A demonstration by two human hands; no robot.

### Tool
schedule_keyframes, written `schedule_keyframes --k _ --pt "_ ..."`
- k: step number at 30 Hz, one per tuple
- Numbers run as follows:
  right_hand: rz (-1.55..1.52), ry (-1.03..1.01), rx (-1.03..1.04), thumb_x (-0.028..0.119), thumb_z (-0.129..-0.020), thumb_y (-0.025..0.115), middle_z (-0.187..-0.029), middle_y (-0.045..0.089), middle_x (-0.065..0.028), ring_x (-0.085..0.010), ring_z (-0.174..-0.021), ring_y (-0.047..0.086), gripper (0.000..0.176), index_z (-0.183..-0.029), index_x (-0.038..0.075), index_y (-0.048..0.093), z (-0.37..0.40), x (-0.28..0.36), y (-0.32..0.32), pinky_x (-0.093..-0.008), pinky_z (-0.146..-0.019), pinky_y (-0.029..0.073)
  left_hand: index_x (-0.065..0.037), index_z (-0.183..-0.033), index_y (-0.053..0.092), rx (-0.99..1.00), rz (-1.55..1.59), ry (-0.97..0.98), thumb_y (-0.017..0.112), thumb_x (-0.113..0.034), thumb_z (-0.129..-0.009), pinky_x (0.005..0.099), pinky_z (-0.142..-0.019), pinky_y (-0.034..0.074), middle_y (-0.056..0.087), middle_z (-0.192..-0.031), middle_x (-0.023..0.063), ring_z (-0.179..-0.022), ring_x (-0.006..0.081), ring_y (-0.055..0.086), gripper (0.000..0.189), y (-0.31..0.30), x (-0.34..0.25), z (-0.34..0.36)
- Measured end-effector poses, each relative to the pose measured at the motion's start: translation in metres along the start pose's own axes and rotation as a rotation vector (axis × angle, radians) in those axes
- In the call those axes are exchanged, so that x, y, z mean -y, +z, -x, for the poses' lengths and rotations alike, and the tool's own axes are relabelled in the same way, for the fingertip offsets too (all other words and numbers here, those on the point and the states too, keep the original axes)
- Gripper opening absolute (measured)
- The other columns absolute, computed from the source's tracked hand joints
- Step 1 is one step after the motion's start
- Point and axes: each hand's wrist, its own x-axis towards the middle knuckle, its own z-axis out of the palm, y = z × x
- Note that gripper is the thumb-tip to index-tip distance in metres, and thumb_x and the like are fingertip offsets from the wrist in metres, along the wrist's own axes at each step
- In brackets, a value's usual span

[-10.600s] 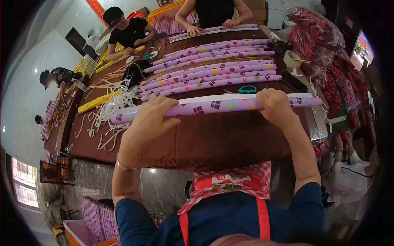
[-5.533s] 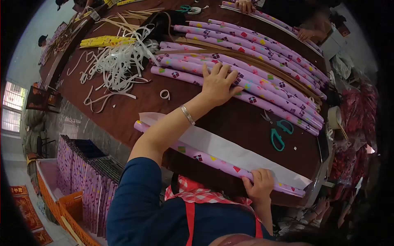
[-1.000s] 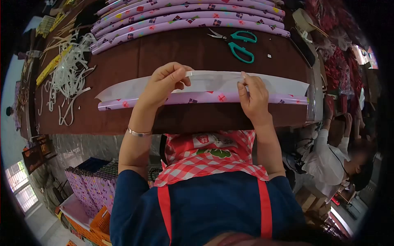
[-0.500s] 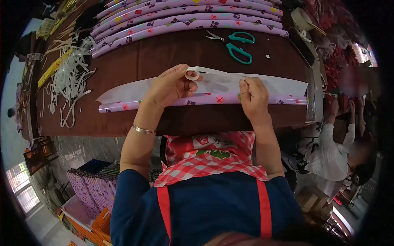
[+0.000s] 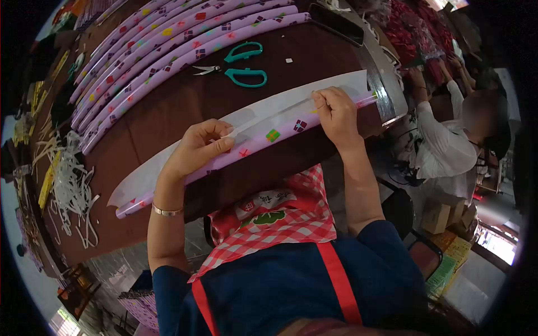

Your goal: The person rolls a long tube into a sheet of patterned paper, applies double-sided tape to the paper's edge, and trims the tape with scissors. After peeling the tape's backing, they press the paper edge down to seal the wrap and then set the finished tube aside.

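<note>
A pale strip of tape (image 5: 269,116) is stretched between my two hands, above a partly rolled sheet of purple patterned paper (image 5: 255,144) whose white inner side faces up. My left hand (image 5: 200,147) pinches the strip's lower left end, thumb and fingers together over the paper. At the upper right, my right hand (image 5: 338,116) pinches the other end between thumb and forefinger, close to the roll's right part. Teal-handled scissors (image 5: 245,78) lie open on the brown cloth beyond the paper.
Finished purple rolls (image 5: 190,49) lie side by side at the back left. A tangle of white strips (image 5: 70,182) is at the left. A dark phone-like object (image 5: 336,23) sits near the right edge. At the right, a person in white (image 5: 443,143) works.
The whole view has turned, so table and roll now slant up to the right. My left hand has lowered onto the paper, and the loop of tape at its fingers no longer shows.
</note>
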Motion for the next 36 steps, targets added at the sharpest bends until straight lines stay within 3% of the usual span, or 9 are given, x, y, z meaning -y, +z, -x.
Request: schedule_keyframes --k 3,6,9,18,24,31,34,36 --pt "0.028 -0.004 -0.022 0.010 -0.088 0.063 -0.075 0.062 -0.0121 -0.0306 -0.070 0.058 0.011 -0.083 0.001 0.064 -0.003 -0.009 -0.008 -0.0396 -0.062 0.046 -0.003 -0.086 0.060 -0.002 -0.105 0.091 0.072 -0.013 -0.088 0.0193 -0.066 0.043 0.061 -0.095 0.0005 -0.077 0.0028 0.051 0.016 0.010 -0.011 -0.017" --pt "0.067 0.108 0.013 0.011 -0.089 0.062 -0.076 0.063 -0.0120 -0.0313 -0.072 0.059 0.012 -0.084 0.000 0.065 -0.004 -0.020 -0.017 -0.0404 -0.063 0.047 -0.002 -0.078 0.057 0.034 -0.097 0.089 0.070 -0.007 -0.088 0.0213 -0.072 0.043 0.061 -0.105 0.0029 -0.080 0.0053 0.052 0.017 0.013 -0.010 -0.036" --pt "0.057 0.079 0.008 0.011 -0.089 0.062 -0.077 0.064 -0.0121 -0.0317 -0.072 0.059 0.013 -0.085 0.000 0.067 -0.004 -0.026 -0.022 -0.0410 -0.064 0.047 -0.002 -0.080 0.058 0.035 -0.124 0.005 0.069 -0.009 -0.090 0.0214 -0.071 0.044 0.061 -0.109 0.0037 -0.081 0.0053 0.054 0.016 0.016 -0.001 -0.046" --pt "0.113 0.099 0.001 0.013 -0.088 0.064 -0.079 0.065 -0.0121 -0.0318 -0.074 0.060 0.014 -0.084 0.001 0.068 -0.006 -0.030 -0.014 -0.0404 -0.066 0.048 -0.002 -0.091 0.061 0.027 0.017 0.078 0.065 -0.014 -0.094 0.0207 -0.071 0.048 0.061 -0.112 0.0049 -0.084 0.0060 0.059 0.013 0.016 0.001 -0.047" --pt "0.118 0.066 -0.018 0.014 -0.089 0.064 -0.081 0.065 -0.0118 -0.0312 -0.074 0.060 0.013 -0.087 0.001 0.067 -0.015 -0.032 -0.016 -0.0399 -0.065 0.048 -0.003 -0.097 0.062 -0.069 -0.097 -0.038 0.064 -0.020 -0.095 0.0211 -0.070 0.049 0.063 -0.106 0.0041 -0.081 0.0066 0.061 0.018 0.014 0.001 -0.047" --pt "0.130 0.043 0.009 0.015 -0.089 0.064 -0.079 0.064 -0.0106 -0.0306 -0.074 0.060 0.013 -0.088 0.002 0.067 -0.038 -0.024 -0.004 -0.0399 -0.065 0.048 -0.007 -0.098 0.060 -0.158 0.109 0.020 0.061 -0.025 -0.097 0.0245 -0.073 0.052 0.066 -0.104 0.0036 -0.086 0.0110 0.065 0.018 0.006 0.005 -0.041" --pt "0.152 -0.007 0.020 0.015 -0.088 0.066 -0.078 0.064 -0.0091 -0.0289 -0.073 0.060 0.013 -0.094 0.004 0.066 -0.044 -0.021 0.010 -0.0392 -0.064 0.049 -0.010 -0.096 0.058 -0.199 0.186 0.003 0.059 -0.026 -0.098 0.0277 -0.074 0.053 0.067 -0.109 0.0066 -0.089 0.0138 0.065 0.016 -0.001 -0.006 -0.035" --pt "0.088 0.004 0.041 0.014 -0.088 0.067 -0.080 0.064 -0.0096 -0.0243 -0.075 0.062 0.020 -0.105 0.003 0.066 -0.052 -0.012 0.020 -0.0345 -0.066 0.050 -0.008 -0.095 0.061 -0.316 0.275 0.083 0.059 -0.025 -0.098 0.0253 -0.075 0.051 0.068 -0.104 0.0058 -0.084 0.0099 0.064 0.018 -0.004 -0.011 -0.031"
